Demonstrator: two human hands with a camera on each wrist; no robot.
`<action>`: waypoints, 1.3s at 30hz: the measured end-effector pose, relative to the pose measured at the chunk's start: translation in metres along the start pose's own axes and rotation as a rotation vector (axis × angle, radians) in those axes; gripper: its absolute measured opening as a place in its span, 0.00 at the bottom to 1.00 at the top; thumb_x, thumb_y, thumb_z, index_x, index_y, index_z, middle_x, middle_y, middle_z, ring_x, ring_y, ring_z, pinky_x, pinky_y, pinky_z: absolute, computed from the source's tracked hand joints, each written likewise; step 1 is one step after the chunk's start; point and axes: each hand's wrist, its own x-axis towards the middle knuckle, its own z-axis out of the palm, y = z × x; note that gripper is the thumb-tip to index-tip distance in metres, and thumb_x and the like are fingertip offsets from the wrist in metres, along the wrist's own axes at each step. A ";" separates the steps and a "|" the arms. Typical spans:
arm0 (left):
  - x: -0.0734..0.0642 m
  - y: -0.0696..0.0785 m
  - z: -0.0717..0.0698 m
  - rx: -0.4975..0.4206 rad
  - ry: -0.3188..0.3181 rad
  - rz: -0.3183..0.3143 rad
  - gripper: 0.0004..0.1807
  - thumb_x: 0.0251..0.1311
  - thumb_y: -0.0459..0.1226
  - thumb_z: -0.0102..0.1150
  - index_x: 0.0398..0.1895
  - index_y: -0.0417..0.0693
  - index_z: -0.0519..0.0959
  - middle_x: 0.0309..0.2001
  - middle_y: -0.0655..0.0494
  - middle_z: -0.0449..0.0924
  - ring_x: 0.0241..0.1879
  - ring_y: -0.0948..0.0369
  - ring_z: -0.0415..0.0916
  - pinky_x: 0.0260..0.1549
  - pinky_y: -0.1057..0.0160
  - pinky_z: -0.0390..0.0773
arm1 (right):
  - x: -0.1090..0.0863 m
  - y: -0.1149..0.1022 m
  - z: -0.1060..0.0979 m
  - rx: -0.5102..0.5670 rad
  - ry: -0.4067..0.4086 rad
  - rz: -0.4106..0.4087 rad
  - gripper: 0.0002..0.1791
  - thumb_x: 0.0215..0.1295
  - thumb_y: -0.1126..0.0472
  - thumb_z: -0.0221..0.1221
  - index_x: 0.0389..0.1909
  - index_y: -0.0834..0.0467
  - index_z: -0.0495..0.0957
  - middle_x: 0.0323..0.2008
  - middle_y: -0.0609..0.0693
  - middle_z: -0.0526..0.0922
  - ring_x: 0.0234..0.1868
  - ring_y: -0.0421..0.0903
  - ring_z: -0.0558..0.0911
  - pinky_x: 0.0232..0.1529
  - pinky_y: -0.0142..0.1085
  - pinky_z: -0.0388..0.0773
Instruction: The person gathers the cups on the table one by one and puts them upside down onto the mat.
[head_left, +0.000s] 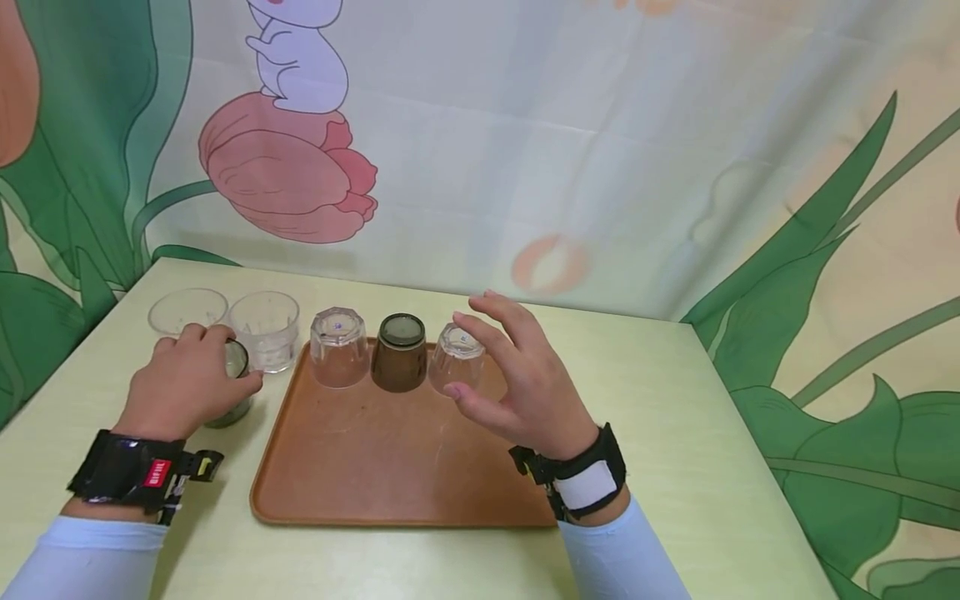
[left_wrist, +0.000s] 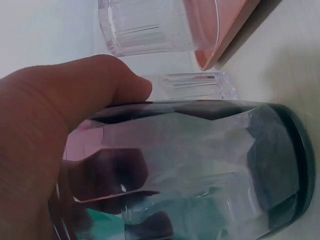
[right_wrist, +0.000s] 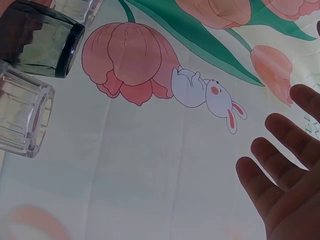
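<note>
My left hand (head_left: 180, 379) grips a smoky grey tumbler (head_left: 237, 360) left of the brown tray (head_left: 390, 467). In the left wrist view the thumb presses along the side of that faceted tumbler (left_wrist: 200, 150). Along the tray's back edge a clear glass (head_left: 339, 354), a dark glass (head_left: 401, 358) and another clear glass (head_left: 456, 362) stand upside down in a row. My right hand (head_left: 525, 383) is beside the rightmost of these, fingers spread and thumb apart, holding nothing. Its fingers (right_wrist: 285, 155) also show spread in the right wrist view.
Two clear glasses stand upright on the table behind my left hand, one at the far left (head_left: 187, 307) and one (head_left: 266, 333) closer to the tray. A printed curtain (head_left: 465, 167) hangs behind the pale table (head_left: 675, 450).
</note>
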 end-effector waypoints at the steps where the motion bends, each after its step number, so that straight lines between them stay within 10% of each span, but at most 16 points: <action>1: 0.000 -0.001 -0.001 0.002 0.001 0.007 0.43 0.56 0.55 0.63 0.62 0.29 0.67 0.54 0.25 0.66 0.50 0.28 0.64 0.33 0.26 0.77 | 0.000 0.000 0.000 0.001 -0.001 0.002 0.32 0.67 0.44 0.58 0.64 0.61 0.72 0.64 0.63 0.72 0.67 0.60 0.70 0.71 0.47 0.67; 39: -0.017 0.045 -0.044 -0.057 0.183 0.173 0.38 0.59 0.58 0.60 0.61 0.36 0.72 0.58 0.30 0.69 0.50 0.33 0.68 0.31 0.29 0.78 | -0.004 0.006 0.003 -0.017 -0.042 0.042 0.33 0.64 0.46 0.61 0.66 0.59 0.72 0.64 0.62 0.71 0.68 0.59 0.70 0.71 0.46 0.67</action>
